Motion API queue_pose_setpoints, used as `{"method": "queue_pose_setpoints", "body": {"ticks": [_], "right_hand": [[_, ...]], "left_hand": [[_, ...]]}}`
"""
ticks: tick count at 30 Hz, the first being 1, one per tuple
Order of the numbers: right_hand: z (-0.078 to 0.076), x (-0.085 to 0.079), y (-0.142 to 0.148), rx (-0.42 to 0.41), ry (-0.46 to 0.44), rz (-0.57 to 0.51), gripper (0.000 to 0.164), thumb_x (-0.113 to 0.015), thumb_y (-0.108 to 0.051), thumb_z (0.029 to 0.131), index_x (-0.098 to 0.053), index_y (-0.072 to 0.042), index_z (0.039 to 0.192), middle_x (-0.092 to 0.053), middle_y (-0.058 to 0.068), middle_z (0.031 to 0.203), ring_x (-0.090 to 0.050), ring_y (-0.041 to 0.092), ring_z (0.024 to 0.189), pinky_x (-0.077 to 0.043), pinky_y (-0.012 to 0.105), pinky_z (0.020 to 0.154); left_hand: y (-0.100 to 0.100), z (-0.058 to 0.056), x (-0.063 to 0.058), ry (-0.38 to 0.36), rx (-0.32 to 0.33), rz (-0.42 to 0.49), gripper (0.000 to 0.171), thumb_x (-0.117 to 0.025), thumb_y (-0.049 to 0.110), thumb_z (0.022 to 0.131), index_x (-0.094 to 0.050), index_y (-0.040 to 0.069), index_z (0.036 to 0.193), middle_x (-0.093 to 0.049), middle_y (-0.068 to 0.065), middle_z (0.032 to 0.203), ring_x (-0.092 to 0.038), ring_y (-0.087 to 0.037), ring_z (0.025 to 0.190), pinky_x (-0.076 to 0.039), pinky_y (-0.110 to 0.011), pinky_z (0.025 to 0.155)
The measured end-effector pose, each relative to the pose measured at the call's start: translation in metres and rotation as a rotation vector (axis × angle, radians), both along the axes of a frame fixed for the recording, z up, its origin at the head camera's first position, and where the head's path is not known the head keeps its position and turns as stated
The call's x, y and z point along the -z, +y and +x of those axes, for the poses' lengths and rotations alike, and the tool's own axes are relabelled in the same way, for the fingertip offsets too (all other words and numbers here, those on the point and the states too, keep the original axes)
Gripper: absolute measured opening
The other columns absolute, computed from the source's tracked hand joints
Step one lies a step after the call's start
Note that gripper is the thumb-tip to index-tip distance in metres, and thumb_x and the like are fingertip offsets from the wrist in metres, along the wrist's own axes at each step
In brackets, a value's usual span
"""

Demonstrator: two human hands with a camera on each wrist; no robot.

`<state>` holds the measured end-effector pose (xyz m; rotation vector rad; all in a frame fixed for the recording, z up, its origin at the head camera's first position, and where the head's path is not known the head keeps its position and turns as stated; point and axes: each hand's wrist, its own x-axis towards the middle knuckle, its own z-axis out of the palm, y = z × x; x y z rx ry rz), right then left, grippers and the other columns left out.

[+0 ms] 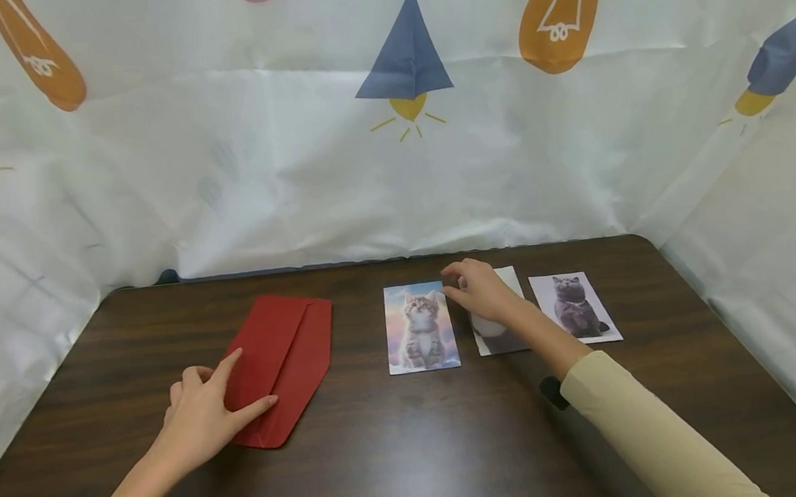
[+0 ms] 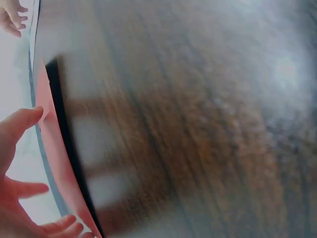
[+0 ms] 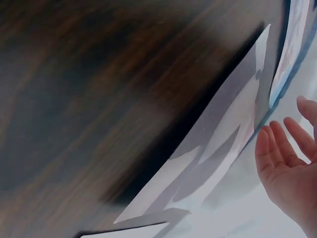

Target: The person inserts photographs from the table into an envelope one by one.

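Note:
A red envelope (image 1: 302, 363) lies on the left of the dark wooden table, its pointed flap toward the right. My left hand (image 1: 198, 420) is at its near left side, thumb and index finger spread over the paper; in the left wrist view the thumb tip meets the envelope (image 2: 55, 148). Above the middle card (image 1: 502, 343) hovers my right hand (image 1: 480, 293), fingers loosely bent and nothing between them. It partly hides that card. The right wrist view shows the hand (image 3: 285, 153) apart from the card (image 3: 218, 129). Left of it lies a kitten card (image 1: 422, 335).
A grey cat card (image 1: 575, 309) lies to the right of the middle card. Behind the table (image 1: 385, 465) hangs a white curtain (image 1: 280, 149) printed with lamps and bulbs. A dark wrist device (image 1: 554, 393) shows at the right sleeve.

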<state>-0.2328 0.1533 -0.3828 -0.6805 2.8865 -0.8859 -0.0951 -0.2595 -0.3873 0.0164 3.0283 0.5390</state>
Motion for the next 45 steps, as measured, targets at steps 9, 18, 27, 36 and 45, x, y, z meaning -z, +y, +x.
{"method": "queue_pose_setpoints", "body": {"ticks": [9, 18, 27, 36, 45], "right_hand": [[-0.011, 0.0, -0.007, 0.015, -0.052, -0.003, 0.034, -0.069, -0.013, 0.102, -0.067, 0.007, 0.13, -0.069, 0.02, 0.115, -0.061, 0.027, 0.095, -0.053, 0.041, 0.086], [-0.019, 0.004, -0.01, 0.043, -0.122, 0.005, 0.038, -0.071, -0.016, 0.102, -0.066, 0.007, 0.132, -0.066, 0.023, 0.121, -0.061, 0.029, 0.099, -0.053, 0.041, 0.088], [-0.022, 0.004, -0.011, 0.081, -0.176, 0.01, 0.039, -0.073, -0.02, 0.101, -0.067, 0.006, 0.13, -0.063, 0.021, 0.118, -0.06, 0.033, 0.107, -0.052, 0.044, 0.091], [-0.024, 0.003, -0.013, 0.1, -0.204, 0.001, 0.033, -0.076, -0.018, 0.099, -0.069, 0.005, 0.122, -0.066, 0.019, 0.113, -0.062, 0.03, 0.1, -0.054, 0.041, 0.087], [-0.025, 0.003, -0.016, 0.123, -0.217, -0.026, 0.028, -0.078, -0.016, 0.098, -0.067, 0.003, 0.116, -0.065, 0.014, 0.104, -0.061, 0.026, 0.094, -0.052, 0.038, 0.083]], "left_hand": [[-0.002, -0.004, -0.004, -0.11, -0.088, 0.064, 0.11, -0.083, 0.058, 0.083, -0.031, -0.007, 0.155, -0.035, -0.048, 0.124, -0.035, -0.062, 0.109, -0.044, -0.061, 0.071], [-0.004, -0.006, -0.005, -0.127, -0.101, 0.084, 0.112, -0.086, 0.056, 0.081, -0.029, -0.008, 0.153, -0.036, -0.046, 0.119, -0.033, -0.063, 0.111, -0.043, -0.063, 0.069], [-0.006, -0.007, -0.005, -0.104, -0.115, 0.107, 0.113, -0.088, 0.054, 0.079, -0.03, -0.008, 0.153, -0.036, -0.048, 0.124, -0.033, -0.064, 0.116, -0.043, -0.069, 0.072], [-0.005, -0.008, -0.005, -0.093, -0.115, 0.091, 0.115, -0.088, 0.056, 0.078, -0.029, -0.003, 0.157, -0.036, -0.05, 0.127, -0.031, -0.066, 0.118, -0.043, -0.067, 0.072], [-0.005, -0.01, -0.005, -0.109, -0.11, 0.065, 0.115, -0.088, 0.058, 0.078, -0.031, -0.004, 0.156, -0.037, -0.049, 0.125, -0.034, -0.065, 0.114, -0.041, -0.068, 0.072]]}}
